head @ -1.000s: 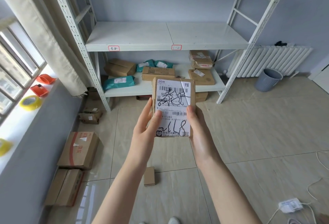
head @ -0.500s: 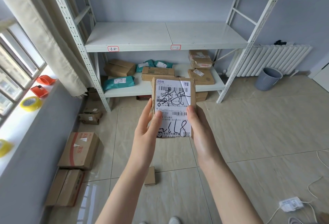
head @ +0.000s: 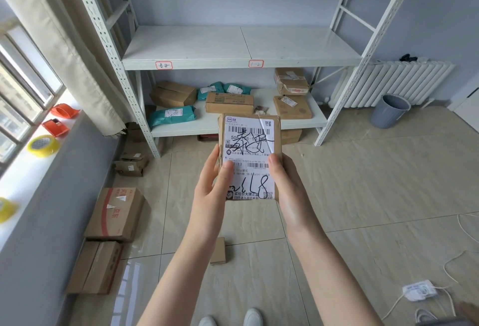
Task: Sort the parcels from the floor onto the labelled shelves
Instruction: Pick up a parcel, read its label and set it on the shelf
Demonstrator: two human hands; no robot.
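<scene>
One brown parcel (head: 250, 157) held upright between two hands, in front of the white shelf rack (head: 241, 64). Left hand (head: 211, 191) pinches its left edge, right hand (head: 287, 188) its right edge; each grip closed on the parcel. White shipping label faces the camera: barcodes, handwritten "118", scrawled characters. Two red-bordered tags on the shelf edge, right tag (head: 255, 63) reads "1-2". Lower shelf: about eight parcels, three of them teal bags. Floor: five brown boxes visible.

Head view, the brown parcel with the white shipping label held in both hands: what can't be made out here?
- Brown parcel with white shipping label: back hidden; small print blurred.
- Left hand, right hand: thumbs cover label edges.
- Red-bordered shelf tags: handwriting too small.
- Top shelf: cut off by the upper edge.
</scene>
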